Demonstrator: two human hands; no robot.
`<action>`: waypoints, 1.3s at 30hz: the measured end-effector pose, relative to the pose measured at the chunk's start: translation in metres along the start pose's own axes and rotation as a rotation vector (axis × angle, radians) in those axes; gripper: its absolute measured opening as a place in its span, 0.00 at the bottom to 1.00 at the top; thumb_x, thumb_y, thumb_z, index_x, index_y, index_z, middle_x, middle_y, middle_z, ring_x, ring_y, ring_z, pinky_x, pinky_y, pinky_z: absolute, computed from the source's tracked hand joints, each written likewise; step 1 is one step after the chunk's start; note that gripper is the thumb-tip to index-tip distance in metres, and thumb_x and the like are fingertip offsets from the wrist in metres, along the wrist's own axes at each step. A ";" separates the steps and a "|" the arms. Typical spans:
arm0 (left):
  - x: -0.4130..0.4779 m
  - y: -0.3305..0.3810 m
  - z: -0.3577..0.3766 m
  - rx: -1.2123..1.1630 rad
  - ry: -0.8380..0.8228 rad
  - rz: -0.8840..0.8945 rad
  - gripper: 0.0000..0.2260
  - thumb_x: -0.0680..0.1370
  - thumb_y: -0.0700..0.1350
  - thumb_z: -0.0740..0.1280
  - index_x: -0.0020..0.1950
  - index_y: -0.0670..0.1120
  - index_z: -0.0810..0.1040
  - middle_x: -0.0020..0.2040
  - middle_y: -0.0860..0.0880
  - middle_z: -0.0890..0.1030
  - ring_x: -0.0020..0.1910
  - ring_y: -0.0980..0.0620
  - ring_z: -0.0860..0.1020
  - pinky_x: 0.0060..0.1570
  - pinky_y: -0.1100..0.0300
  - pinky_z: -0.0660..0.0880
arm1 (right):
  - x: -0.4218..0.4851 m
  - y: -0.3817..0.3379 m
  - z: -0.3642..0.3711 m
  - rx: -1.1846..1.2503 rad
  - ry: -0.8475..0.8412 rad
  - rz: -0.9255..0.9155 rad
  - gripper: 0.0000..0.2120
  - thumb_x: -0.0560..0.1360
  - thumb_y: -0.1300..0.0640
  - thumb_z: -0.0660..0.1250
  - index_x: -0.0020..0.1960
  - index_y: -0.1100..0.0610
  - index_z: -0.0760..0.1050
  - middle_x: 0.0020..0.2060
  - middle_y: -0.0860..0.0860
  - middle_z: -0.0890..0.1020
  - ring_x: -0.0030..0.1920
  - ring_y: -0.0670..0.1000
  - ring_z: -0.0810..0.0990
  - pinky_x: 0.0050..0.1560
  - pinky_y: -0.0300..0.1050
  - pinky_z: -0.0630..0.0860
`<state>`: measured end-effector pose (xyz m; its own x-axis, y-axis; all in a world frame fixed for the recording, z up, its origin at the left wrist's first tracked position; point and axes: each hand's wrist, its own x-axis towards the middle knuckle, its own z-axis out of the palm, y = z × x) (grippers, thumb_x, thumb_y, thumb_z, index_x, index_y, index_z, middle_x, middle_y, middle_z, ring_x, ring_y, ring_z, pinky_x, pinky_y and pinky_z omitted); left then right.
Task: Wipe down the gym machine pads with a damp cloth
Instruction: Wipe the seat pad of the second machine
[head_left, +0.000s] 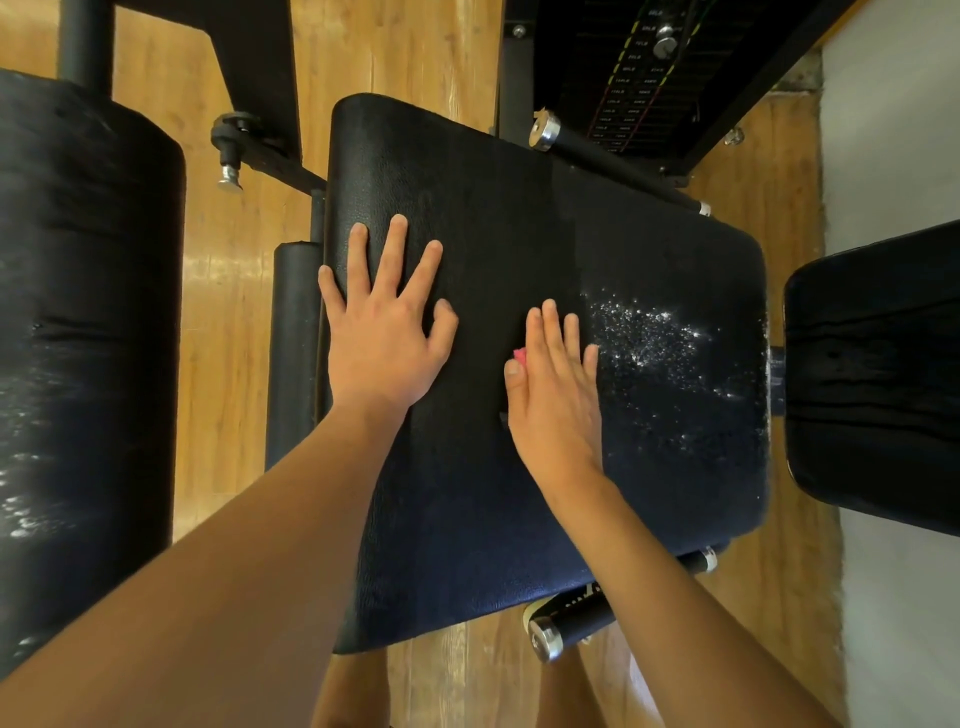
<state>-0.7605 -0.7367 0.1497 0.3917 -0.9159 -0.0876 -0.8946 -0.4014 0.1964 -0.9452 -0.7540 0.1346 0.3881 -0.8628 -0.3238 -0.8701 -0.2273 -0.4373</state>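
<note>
Underfoot: a glossy wooden floor (228, 291) fills the gaps between parts of a black gym machine, seen from straight above.
Seat pad: a large black padded rectangle, the seat pad (519, 218), takes up the middle of the view, its surface finely grained like leather.
Big roller pad: a thick black cylinder, the big roller pad (88, 312), runs down the left edge, with pale shiny flecks low on its side.
Right-hand pad: a second flat pad (878, 374), black and creased, sits just beyond the seat pad's right edge.
Wall: a white wall (893, 130) lies behind that pad.
Weight stack: a weight stack (639, 93) with rows of small labels sits at the top, to the right of centre.
Small roller: a slimmer black small roller (293, 353) stands just beside the seat pad's left edge.
Left hand: the left hand (384, 332) lies flat on the seat pad's left part, fingers straight and spread, gripping nothing.
Right hand: the right hand (558, 395) presses flat near the pad's centre, fingers straight and close together, on top of the cloth.
Wet patch: glinting droplets (649, 332) speckle the pad just right of the right hand's fingertips.
Handle: a short black handle (571, 621) with a chrome end cap pokes out below the pad's lower edge.
Cloth: the cloth (520, 356) is pink and almost wholly hidden under the right hand; only a small corner peeks out between thumb and forefinger, resting on the seat pad.
</note>
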 end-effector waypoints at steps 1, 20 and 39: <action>0.000 0.000 0.000 0.003 0.000 0.000 0.26 0.83 0.58 0.51 0.82 0.56 0.61 0.84 0.49 0.53 0.83 0.42 0.45 0.78 0.32 0.48 | 0.006 0.000 -0.002 -0.014 0.008 0.003 0.27 0.87 0.49 0.46 0.84 0.52 0.46 0.83 0.49 0.44 0.81 0.49 0.36 0.82 0.55 0.39; -0.002 -0.002 0.005 0.003 0.024 0.010 0.25 0.84 0.57 0.52 0.82 0.56 0.61 0.84 0.49 0.54 0.83 0.41 0.47 0.78 0.32 0.48 | -0.032 0.008 0.015 0.010 0.032 0.034 0.28 0.85 0.44 0.45 0.84 0.50 0.50 0.83 0.50 0.45 0.83 0.53 0.40 0.81 0.57 0.39; -0.002 -0.003 0.002 -0.004 0.000 0.010 0.25 0.84 0.57 0.52 0.82 0.56 0.60 0.84 0.49 0.53 0.83 0.41 0.45 0.78 0.32 0.48 | -0.075 0.007 0.031 -0.015 0.002 0.044 0.27 0.86 0.45 0.42 0.81 0.52 0.40 0.82 0.48 0.41 0.82 0.52 0.36 0.79 0.47 0.33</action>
<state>-0.7593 -0.7332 0.1472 0.3829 -0.9198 -0.0859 -0.8975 -0.3925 0.2012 -0.9716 -0.6771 0.1300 0.3488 -0.8730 -0.3409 -0.8908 -0.1957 -0.4102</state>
